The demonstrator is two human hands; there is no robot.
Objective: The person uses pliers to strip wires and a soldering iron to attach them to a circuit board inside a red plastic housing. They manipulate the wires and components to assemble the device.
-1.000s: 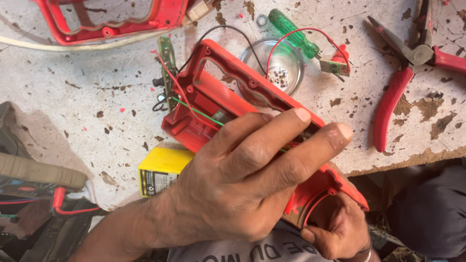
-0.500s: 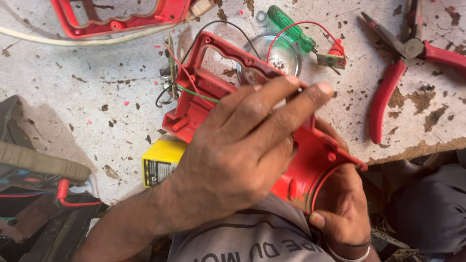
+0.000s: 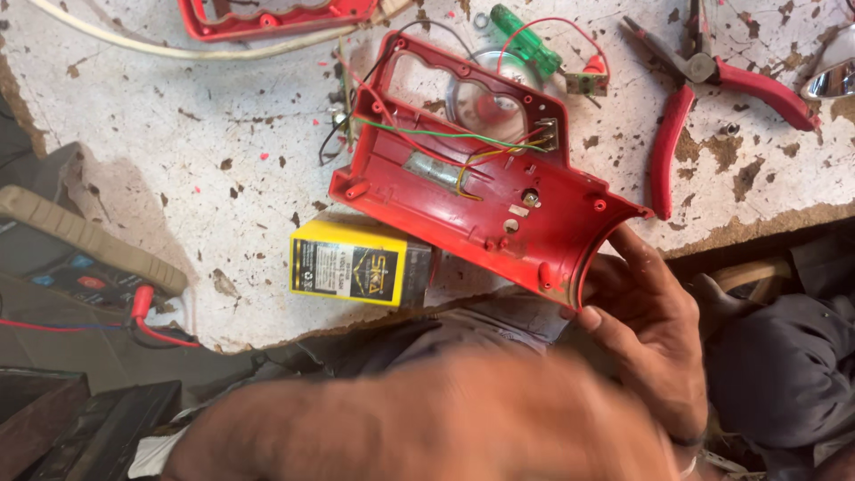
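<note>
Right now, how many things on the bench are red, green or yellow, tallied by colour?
Red: 3: open housing shell, second shell at the top edge, pliers with red handles
Green: 1: screwdriver handle
Yellow: 1: boxy battery
Total: 5

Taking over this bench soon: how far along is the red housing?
Done: the red housing shell lies open, its other half set aside. In hand: the right hand grips the shell's round end; the left hand is a blur. Left: wires hang loose, the yellow battery sits outside, halves apart.
</note>
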